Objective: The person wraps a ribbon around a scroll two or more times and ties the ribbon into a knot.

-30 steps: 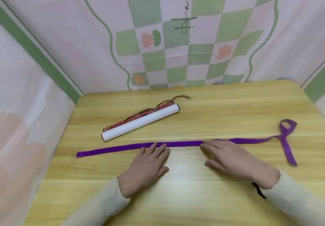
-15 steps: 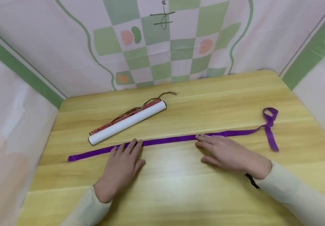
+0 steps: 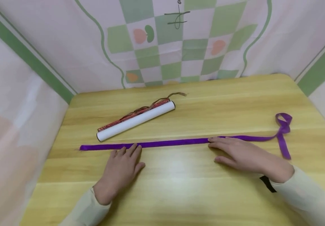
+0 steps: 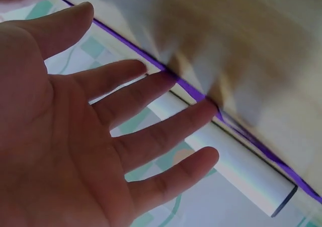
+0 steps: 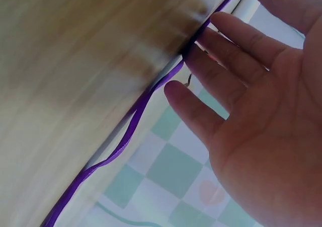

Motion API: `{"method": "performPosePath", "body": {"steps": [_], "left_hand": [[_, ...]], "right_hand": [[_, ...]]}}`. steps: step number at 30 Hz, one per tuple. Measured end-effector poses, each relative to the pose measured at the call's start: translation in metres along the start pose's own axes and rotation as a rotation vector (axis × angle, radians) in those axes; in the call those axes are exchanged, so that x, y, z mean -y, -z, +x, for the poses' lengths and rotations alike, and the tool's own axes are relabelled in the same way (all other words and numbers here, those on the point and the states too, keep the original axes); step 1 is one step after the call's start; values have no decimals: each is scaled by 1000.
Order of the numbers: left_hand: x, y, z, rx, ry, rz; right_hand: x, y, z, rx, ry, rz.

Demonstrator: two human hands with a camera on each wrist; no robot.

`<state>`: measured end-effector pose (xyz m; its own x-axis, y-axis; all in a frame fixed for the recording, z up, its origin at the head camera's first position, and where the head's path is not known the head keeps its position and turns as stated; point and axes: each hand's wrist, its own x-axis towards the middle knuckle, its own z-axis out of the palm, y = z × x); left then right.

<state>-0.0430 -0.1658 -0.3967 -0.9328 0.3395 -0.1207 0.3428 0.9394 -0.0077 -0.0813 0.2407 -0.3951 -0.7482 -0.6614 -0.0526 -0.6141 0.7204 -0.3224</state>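
Observation:
A purple ribbon (image 3: 176, 142) stretches across the table from left to right, mostly flat and straight, with a frayed left end. Its right end curls into a loop and a short tail. Fingertips of my left hand (image 3: 120, 171) press the ribbon left of the middle; in the left wrist view the straight fingers (image 4: 166, 136) are spread against it. My right hand (image 3: 244, 153) rests its fingertips on the ribbon right of the middle, palm down. In the right wrist view the ribbon (image 5: 133, 121) ripples up off the table beside the little finger.
Behind the ribbon lies a white roll (image 3: 137, 121) with dark ends, slanted. Against its back edge sits a red patterned strip (image 3: 131, 116) with a brown cord (image 3: 176, 94). A patterned cloth (image 3: 173, 50) hangs along the table's back edge.
My left hand has slid left along the ribbon, so the hands are farther apart. The ribbon's left part now lies more level. The head view swung and partly returned.

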Motion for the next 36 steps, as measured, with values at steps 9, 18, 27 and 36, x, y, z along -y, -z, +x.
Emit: {"method": "performPosePath", "body": {"steps": [9,18,27,36], "left_hand": [[20,4,-8,57,95,-28],[37,3,-15,49,124,-24],[42,4,-18,48,151,-39],[46,2,-18,10,108,-58]], "right_hand": [[-2,1,-13,-45,-132,-126],[-11,-2,-15,1,-243,-216],[-17,0,-14,-4,-229,-263],[-15,2,-7,-36,-186,-310]]}}
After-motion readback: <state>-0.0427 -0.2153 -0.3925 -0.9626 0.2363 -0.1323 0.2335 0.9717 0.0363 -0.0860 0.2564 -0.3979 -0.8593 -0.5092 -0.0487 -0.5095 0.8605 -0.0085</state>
